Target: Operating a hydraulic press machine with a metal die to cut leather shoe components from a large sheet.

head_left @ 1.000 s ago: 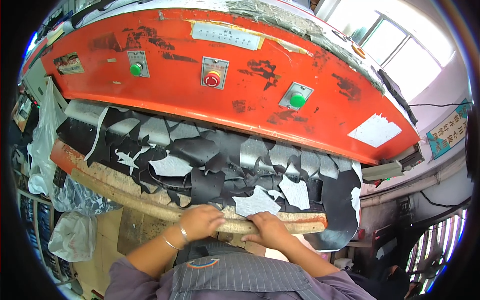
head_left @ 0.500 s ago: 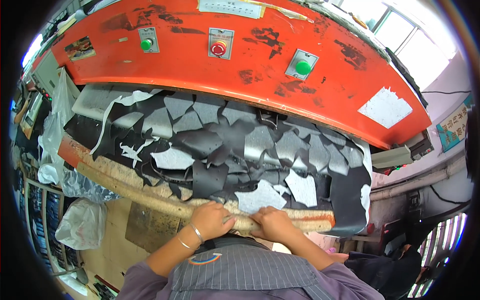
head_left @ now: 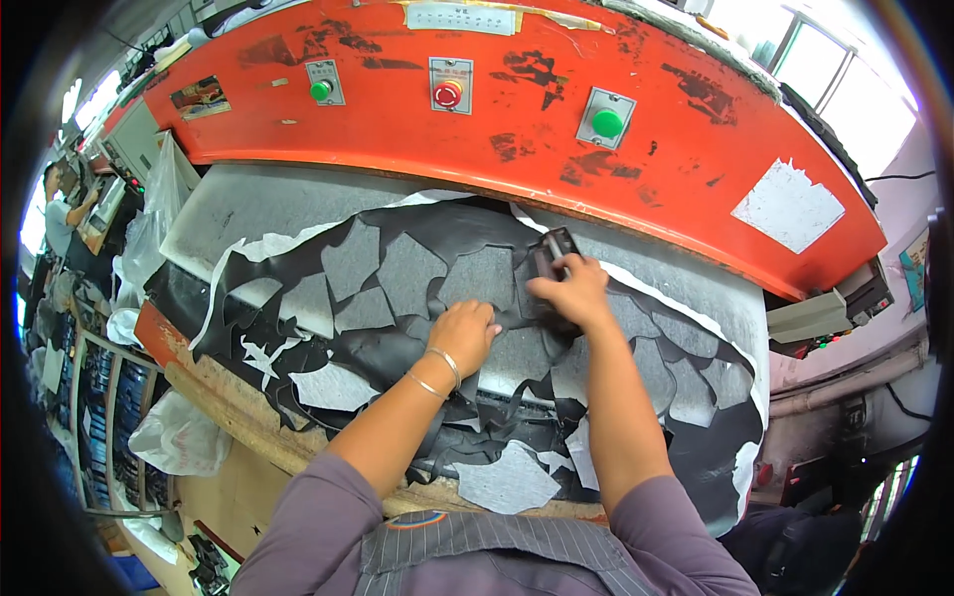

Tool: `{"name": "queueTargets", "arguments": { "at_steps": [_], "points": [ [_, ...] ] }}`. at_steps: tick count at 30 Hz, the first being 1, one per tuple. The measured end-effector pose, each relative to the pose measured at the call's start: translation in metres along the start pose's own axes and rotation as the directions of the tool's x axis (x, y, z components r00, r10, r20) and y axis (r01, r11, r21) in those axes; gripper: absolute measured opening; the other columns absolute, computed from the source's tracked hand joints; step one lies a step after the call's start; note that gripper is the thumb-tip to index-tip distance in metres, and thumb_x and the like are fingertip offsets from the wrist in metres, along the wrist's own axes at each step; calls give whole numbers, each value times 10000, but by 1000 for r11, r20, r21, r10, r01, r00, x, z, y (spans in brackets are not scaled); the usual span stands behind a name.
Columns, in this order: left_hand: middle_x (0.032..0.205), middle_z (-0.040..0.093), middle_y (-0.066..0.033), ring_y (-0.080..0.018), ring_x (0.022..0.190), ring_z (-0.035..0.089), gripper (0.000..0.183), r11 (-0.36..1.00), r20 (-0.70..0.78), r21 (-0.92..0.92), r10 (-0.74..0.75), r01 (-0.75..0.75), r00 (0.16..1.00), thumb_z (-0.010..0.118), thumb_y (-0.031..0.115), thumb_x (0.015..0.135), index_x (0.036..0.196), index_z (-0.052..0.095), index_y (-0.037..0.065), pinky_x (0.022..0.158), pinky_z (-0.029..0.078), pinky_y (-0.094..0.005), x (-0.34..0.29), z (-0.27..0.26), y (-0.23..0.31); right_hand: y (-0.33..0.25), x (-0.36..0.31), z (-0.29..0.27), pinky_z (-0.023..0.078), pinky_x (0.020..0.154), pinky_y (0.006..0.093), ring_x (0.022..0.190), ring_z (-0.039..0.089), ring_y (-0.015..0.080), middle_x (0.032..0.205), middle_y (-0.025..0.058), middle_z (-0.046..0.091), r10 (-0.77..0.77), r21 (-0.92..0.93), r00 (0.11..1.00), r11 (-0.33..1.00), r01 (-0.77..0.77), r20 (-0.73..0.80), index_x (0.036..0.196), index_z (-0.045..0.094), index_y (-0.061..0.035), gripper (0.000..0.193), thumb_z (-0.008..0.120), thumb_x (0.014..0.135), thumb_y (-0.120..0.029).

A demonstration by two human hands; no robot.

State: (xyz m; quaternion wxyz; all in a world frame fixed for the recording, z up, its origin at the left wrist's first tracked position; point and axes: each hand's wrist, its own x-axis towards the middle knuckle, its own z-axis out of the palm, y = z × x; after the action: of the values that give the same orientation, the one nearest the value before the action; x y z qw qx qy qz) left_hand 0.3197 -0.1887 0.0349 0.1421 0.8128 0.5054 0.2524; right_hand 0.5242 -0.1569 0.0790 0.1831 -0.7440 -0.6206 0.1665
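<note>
Dark frame tool (head_left: 558,244) is right of centre, upper half of the frame, over the black sheet (head_left: 437,221) and near the orange machine front (head_left: 388,124). Right hand (head_left: 579,295) is clamped on it; left hand (head_left: 465,333) is down on the sheet, can't tell if it pinches anything. I'd keep the tool level, grip by its rim, stay on solid black off the grey patches (head_left: 479,283), left hand pressing the sheet flat, fingertips clear of the tool's edge.
</note>
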Motion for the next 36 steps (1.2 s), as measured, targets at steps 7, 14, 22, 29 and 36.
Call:
{"name": "queueTargets", "arguments": {
  "at_steps": [7, 14, 22, 29, 36],
  "points": [
    [884, 614, -118, -314, 918, 568, 197, 990, 281, -132, -1, 39, 960, 660, 243, 820, 874, 582, 71, 807, 455, -407, -6, -20, 5, 126, -49, -37, 557, 714, 454, 890, 619, 228, 1042, 76, 610, -80, 934, 993, -340, -107, 84, 1250, 527, -1, 734, 583, 734, -520],
    [1136, 576, -170, -328, 1122, 530, 467, 977, 51, -64, -201, 204, 978, 703, 342, 799, 1125, 573, 34, 938, 450, -391, 83, 16, 28, 84, -58, -40, 403, 983, 403, 1188, 467, 358, 1314, 216, 459, -78, 417, 987, 899, 130, -139, 1087, 647, -96, 590, 774, 529, -239],
    [1092, 650, -183, -323, 1058, 609, 445, 990, 388, -3, -127, 139, 913, 724, 352, 790, 1092, 651, 34, 888, 486, -387, 128, 24, 31, 49, -65, -13, 347, 1012, 503, 1328, 267, 405, 1426, 215, 316, -23, -187, 984, 982, -10, -175, 1106, 635, -125, 594, 752, 573, -361],
    [930, 656, -83, -176, 795, 623, 304, 80, 175, -967, -477, 241, 862, 639, 240, 897, 1055, 585, -13, 703, 489, -291, 111, -8, -51, 39, -62, -10, 331, 1013, 507, 1355, 247, 385, 1441, 199, 316, 25, -244, 995, 968, -49, -99, 1152, 618, -154, 610, 725, 622, -435],
    [939, 651, -16, -113, 747, 630, 188, -78, 236, -972, -405, 224, 883, 619, 227, 916, 1015, 579, 73, 614, 492, -256, 67, -65, -61, 29, -64, -22, 331, 1009, 517, 1343, 262, 407, 1429, 219, 332, 0, -250, 992, 968, -31, -123, 1131, 602, -165, 592, 740, 615, -421]
  ]
}}
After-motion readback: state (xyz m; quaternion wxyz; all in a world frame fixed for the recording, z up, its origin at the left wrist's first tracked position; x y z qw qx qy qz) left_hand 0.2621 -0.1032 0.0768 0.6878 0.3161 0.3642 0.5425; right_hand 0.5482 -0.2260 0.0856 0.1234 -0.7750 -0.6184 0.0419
